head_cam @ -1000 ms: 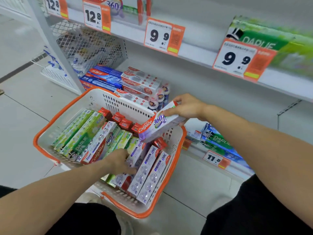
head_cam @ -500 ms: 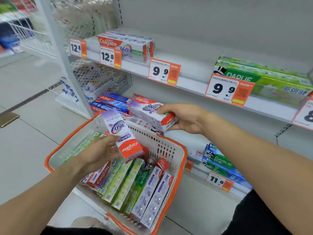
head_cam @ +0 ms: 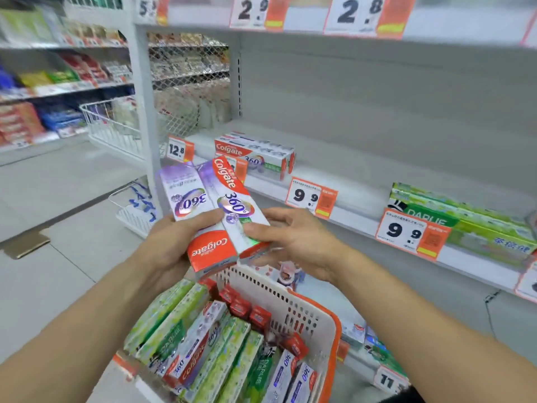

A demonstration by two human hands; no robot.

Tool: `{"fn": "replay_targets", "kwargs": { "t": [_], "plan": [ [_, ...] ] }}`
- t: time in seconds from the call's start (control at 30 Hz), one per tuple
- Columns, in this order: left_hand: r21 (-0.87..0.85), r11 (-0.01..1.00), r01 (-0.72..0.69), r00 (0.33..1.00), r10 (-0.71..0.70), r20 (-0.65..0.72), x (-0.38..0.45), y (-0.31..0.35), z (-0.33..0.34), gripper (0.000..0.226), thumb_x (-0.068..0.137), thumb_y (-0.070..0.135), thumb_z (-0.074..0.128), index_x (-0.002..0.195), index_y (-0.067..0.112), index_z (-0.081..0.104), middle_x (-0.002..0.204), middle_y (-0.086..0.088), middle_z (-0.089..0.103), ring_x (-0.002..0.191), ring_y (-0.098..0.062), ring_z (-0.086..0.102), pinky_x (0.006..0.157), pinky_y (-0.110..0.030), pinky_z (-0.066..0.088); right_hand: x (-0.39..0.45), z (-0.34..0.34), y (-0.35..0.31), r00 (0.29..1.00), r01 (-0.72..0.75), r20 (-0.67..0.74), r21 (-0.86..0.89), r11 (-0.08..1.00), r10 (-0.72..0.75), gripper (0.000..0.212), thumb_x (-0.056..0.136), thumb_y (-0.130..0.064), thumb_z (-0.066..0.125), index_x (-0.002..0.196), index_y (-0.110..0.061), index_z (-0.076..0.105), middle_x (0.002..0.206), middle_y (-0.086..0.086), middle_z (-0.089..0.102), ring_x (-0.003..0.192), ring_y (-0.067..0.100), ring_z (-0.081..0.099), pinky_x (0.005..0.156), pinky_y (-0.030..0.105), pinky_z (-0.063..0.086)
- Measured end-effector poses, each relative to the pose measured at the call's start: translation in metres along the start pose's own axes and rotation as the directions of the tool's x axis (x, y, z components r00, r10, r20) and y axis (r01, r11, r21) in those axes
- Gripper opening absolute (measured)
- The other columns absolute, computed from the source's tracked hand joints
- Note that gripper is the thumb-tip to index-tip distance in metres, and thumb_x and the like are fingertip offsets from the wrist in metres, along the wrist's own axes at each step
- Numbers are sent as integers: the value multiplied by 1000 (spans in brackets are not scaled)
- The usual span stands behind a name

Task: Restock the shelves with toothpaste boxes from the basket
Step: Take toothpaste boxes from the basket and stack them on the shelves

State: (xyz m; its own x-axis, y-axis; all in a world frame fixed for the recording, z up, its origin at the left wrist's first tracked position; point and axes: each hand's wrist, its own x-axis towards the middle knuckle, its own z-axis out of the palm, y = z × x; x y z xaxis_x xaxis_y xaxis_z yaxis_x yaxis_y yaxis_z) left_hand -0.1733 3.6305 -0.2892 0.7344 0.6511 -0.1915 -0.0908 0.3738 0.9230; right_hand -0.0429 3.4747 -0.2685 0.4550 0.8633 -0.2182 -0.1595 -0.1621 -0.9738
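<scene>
Two Colgate 360 toothpaste boxes are held side by side above the basket. My left hand (head_cam: 171,245) grips the left box (head_cam: 190,210), its red Colgate end toward me. My right hand (head_cam: 293,239) grips the right box (head_cam: 232,199), its red end pointing to the shelf. The white basket with an orange rim (head_cam: 322,330) sits below, holding several green Darlie and Colgate boxes (head_cam: 209,344). On the middle shelf (head_cam: 348,199) stand Colgate 360 boxes (head_cam: 255,155) behind the 12.8 tag (head_cam: 177,149).
Green Darlie boxes (head_cam: 465,216) lie on the same shelf at the right, behind 9.9 price tags (head_cam: 406,231). A white upright post (head_cam: 143,112) and a wire basket (head_cam: 110,126) stand at left. Lower shelf stock shows at bottom right. Tiled floor lies to the left.
My left hand lifted a Colgate box out of the basket and brought it up beside the one in my right hand. The view tilted up toward the shelves.
</scene>
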Motion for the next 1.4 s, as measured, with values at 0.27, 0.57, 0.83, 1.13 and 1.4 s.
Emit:
{"fn": "replay_targets", "kwargs": {
  "t": [0.27,0.57,0.83,1.13,1.4],
  "plan": [
    [163,986,-44,984,71,-161,59,-15,46,47,74,29,77,113,16,55,100,-12,72,72,-26,72,59,-43,60,59,-77,-67,790,319,-431,-317,893,-435,48,79,-2,81,122,-17,66,107,7,72,71,16,68,62,31,60],
    [112,993,-42,992,29,119,101,-13,42,72,64,41,91,127,33,56,110,-3,74,105,-28,71,93,-54,56,206,-139,-127,804,183,-365,-599,780,-469,51,72,-3,86,119,-17,71,111,5,71,92,22,70,69,41,63],
    [-225,974,-23,995,44,86,136,6,16,65,64,23,90,123,11,64,115,-9,74,106,-26,71,96,-49,54,216,-149,-97,957,25,-210,-622,783,-198,33,87,-15,76,119,-17,69,118,-2,71,92,8,67,66,22,55],
    [-76,994,-80,997,79,-21,171,9,14,80,61,42,89,126,11,53,108,-6,74,88,-21,75,62,-31,56,197,-91,-120,831,122,-16,-970,211,-557,33,87,-33,75,119,-23,68,114,-1,67,105,12,62,90,27,47],
    [-198,980,-20,998,8,-58,173,29,19,64,91,63,44,143,26,42,123,-4,68,107,-25,69,94,-51,55,187,-12,-96,976,208,140,-817,538,-166,83,69,-21,92,137,-32,45,94,-7,69,66,11,65,64,27,54]
  ]
}}
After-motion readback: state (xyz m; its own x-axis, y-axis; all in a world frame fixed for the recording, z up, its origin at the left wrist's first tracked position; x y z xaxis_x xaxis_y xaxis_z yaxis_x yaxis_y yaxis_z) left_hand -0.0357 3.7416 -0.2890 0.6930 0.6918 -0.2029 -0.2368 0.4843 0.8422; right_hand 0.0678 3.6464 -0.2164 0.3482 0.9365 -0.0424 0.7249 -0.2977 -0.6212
